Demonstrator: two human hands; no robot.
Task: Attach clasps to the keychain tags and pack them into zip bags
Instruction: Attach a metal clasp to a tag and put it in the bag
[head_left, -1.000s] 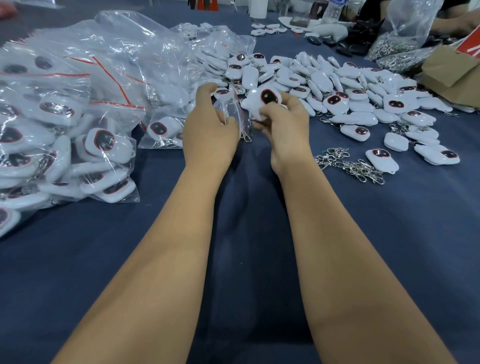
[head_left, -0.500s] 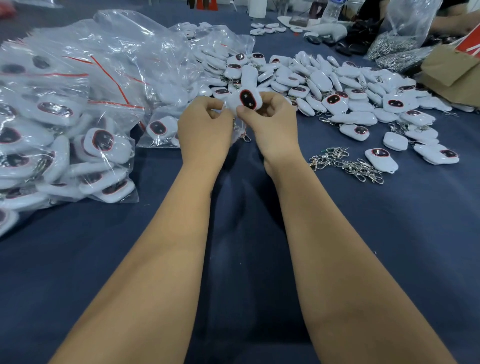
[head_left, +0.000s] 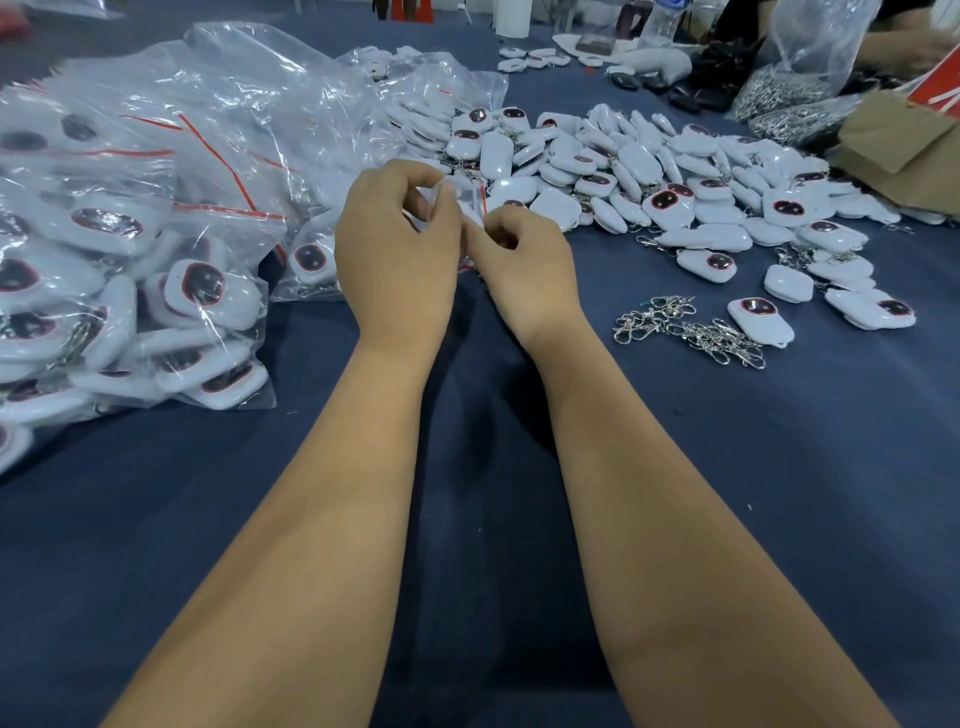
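Clear plastic: a small zip bag (head_left: 467, 200) is pinched between both hands over the cloth, left hand (head_left: 397, 254) at its upper edge, right hand (head_left: 524, 270) lower. Its red zip line runs roughly upright between the fingertips; any tag inside is hidden.

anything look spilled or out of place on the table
Nothing stands out. The loose tags lie in a heap, a small bunch of clasps sits beside them, and filled zip bags are piled on the left. Both hands pinch a small bag.
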